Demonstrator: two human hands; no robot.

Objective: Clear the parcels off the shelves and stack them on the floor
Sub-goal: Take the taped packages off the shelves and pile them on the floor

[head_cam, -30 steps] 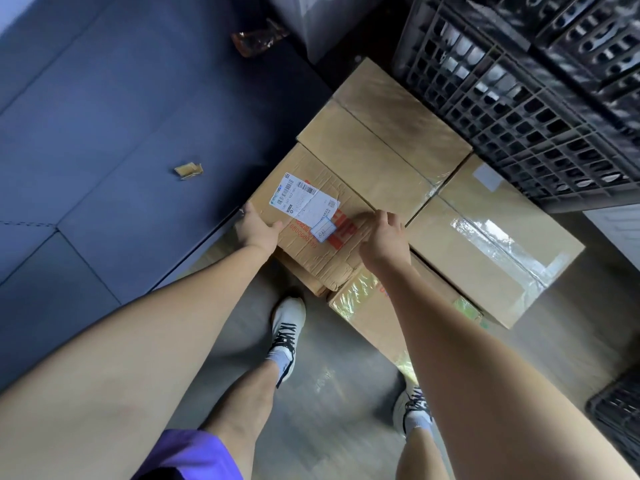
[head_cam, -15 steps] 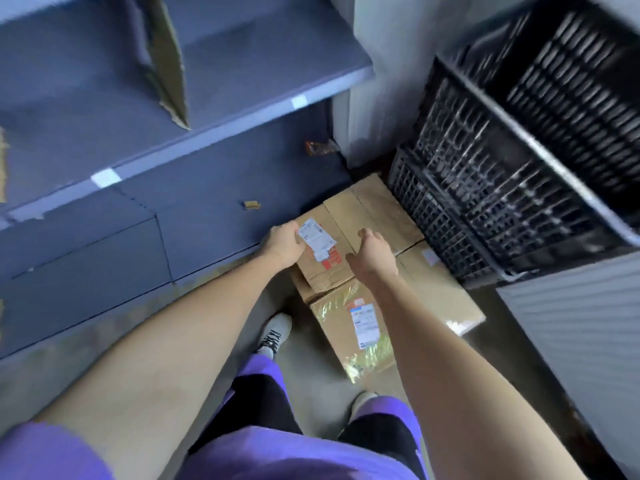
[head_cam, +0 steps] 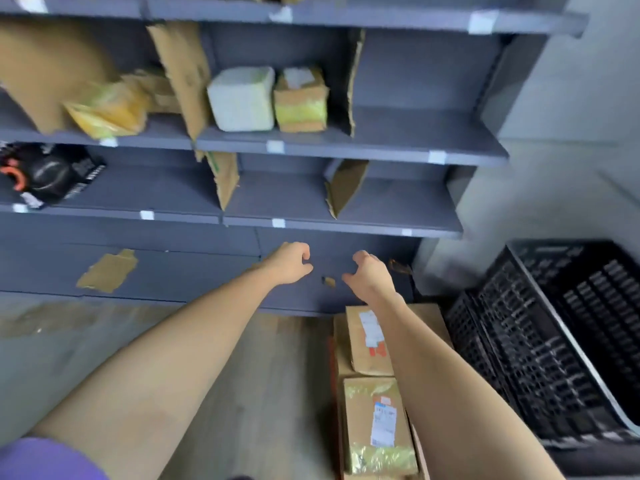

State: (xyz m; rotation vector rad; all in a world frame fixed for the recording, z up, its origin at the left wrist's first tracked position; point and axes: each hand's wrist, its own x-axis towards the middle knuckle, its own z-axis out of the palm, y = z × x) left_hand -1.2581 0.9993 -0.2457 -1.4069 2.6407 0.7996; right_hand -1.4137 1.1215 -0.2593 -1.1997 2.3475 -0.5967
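Parcels: a stack of brown boxes (head_cam: pixel 369 344) sits on the floor (head_cam: pixel 242 375) at near right, just beside a black crate (head_cam: pixel 540 341). On the grey shelves (head_cam: pixel 346 143), far centre, a white parcel (head_cam: pixel 241 98) stands touching a taped brown parcel (head_cam: pixel 300 102); yellow parcels (head_cam: pixel 107 110) lie far left. Left hand (head_cam: pixel 289 263) and right hand (head_cam: pixel 369 275) hang loosely curled, holding nothing, before the lowest shelf.
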